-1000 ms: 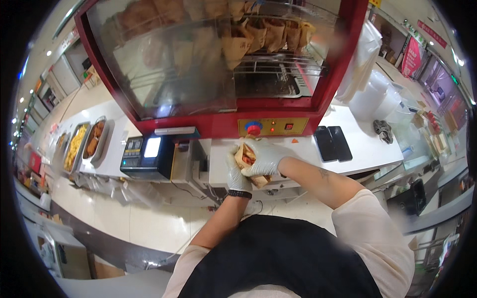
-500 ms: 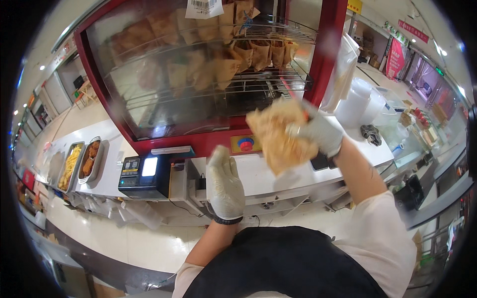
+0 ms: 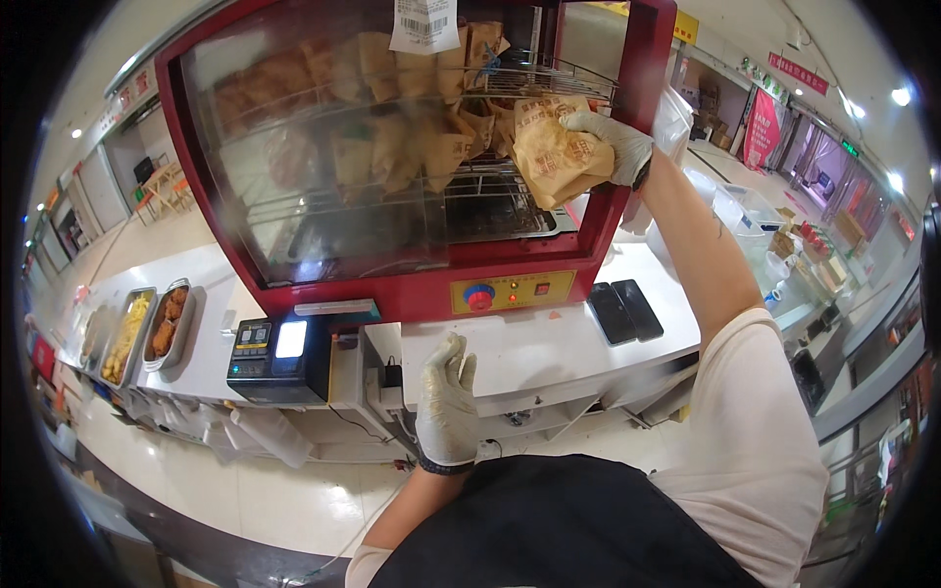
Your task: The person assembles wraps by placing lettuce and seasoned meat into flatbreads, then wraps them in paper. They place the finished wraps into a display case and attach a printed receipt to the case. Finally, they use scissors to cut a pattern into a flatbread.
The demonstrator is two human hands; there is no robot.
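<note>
A brown paper food bag point(image 3: 557, 152) with printing on it is in my right hand point(image 3: 613, 147), which wears a pale glove. The hand grips the bag's right side at the open right part of a red-framed warming cabinet point(image 3: 613, 230). Behind and left of the bag, similar paper bags point(image 3: 392, 147) stand on wire racks point(image 3: 480, 181), partly blurred by the glass. My left hand point(image 3: 448, 407), gloved too, hovers in front of the counter's near edge. Its fingers are loosely bent and somewhat apart, with nothing visible in them.
Two dark phones point(image 3: 625, 312) lie on the white counter point(image 3: 500, 348), right of the cabinet's knob panel point(image 3: 513, 293). At the left are a black label printer point(image 3: 279, 358), a tray of fried pieces point(image 3: 171, 325) and a tray of yellow food point(image 3: 127, 335). Clear tubs point(image 3: 740, 211) stand at the right.
My right hand has carried the paper bag up and away from me, from over the counter to the cabinet's opening. My left hand has dropped slightly. The view has shifted a little.
</note>
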